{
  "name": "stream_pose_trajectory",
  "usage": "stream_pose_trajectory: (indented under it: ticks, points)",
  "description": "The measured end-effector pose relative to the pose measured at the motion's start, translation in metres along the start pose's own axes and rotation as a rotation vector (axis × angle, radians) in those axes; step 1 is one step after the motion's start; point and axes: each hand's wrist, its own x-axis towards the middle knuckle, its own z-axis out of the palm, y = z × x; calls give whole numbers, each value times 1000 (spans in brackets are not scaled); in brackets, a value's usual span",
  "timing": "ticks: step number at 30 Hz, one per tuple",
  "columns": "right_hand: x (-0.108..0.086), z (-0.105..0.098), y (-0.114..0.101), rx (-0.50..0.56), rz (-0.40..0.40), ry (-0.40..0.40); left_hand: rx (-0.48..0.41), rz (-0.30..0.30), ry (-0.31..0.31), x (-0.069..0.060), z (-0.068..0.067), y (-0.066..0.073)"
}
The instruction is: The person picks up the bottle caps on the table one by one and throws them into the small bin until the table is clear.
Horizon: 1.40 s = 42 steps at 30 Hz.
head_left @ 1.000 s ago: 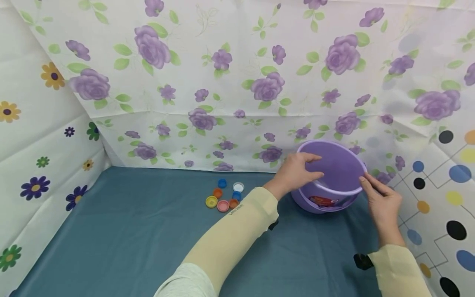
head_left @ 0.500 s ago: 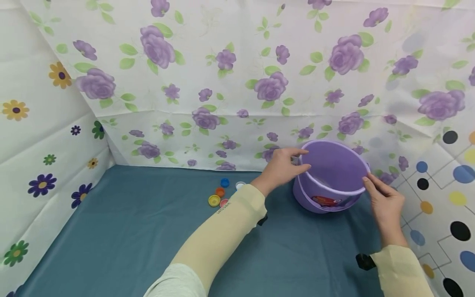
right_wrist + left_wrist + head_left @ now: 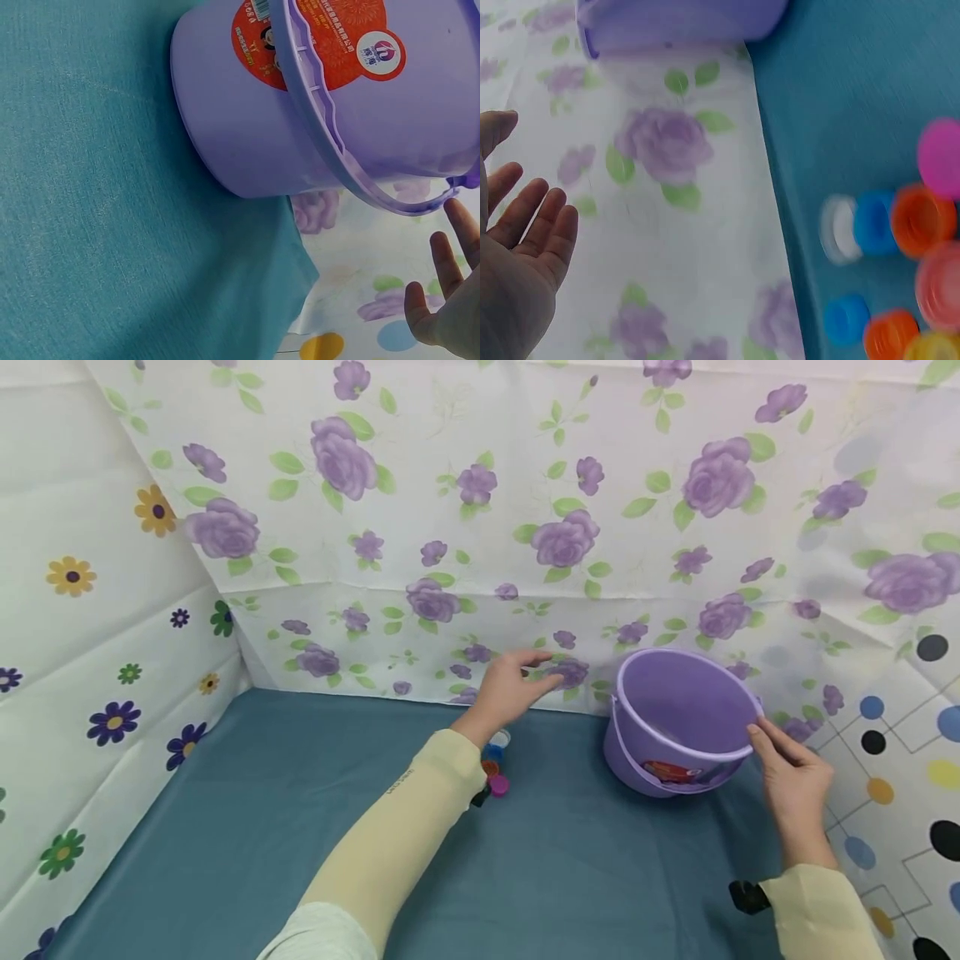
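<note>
A purple bucket stands upright at the right, its handle lowered across the front. My right hand pinches the bucket's rim at the right side; the right wrist view shows its other fingers stretched out. Left of the bucket, my left hand is empty in the air, thumb and fingers apart. Just below that hand lie several small caps, partly hidden by the left arm in the head view: a white cap, a blue cap, an orange cap and a magenta cap among them.
A blue-green cloth covers the table. Flowered sheeting rises behind it, with more patterned sheeting at the left and a dotted sheet at the right, close to the bucket and right hand.
My left hand has left the bucket's opening and moved left toward the caps, staying empty. The right hand keeps its hold on the rim. The head view has shifted slightly left.
</note>
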Motion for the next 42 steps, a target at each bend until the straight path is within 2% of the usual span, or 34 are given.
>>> stream_pose_trajectory:
  ticks: [5,9,16,20,23,28,37,42]
  points:
    - [1,-1,0,-5,-3,7,4,-33,47,-10,-23,-19]
    - [0,0,0,-27,-7,8,-8,-51,75,-25,-41,-40]
    - [0,0,3,-23,-2,15,-2,-134,126,-57,-59,-84]
    - [1,0,4,-69,-23,13,46,-189,130,-72,-70,-107]
    - [1,0,4,-94,-34,14,87,-245,88,-81,-78,-119]
    - [0,0,2,-78,-21,19,130,-335,-34,-95,-85,-131]
    - [-2,1,-1,-76,-54,13,193,-379,-117,-111,-82,-139]
    - [-3,1,1,-86,-52,21,224,-377,-163,-116,-77,-143]
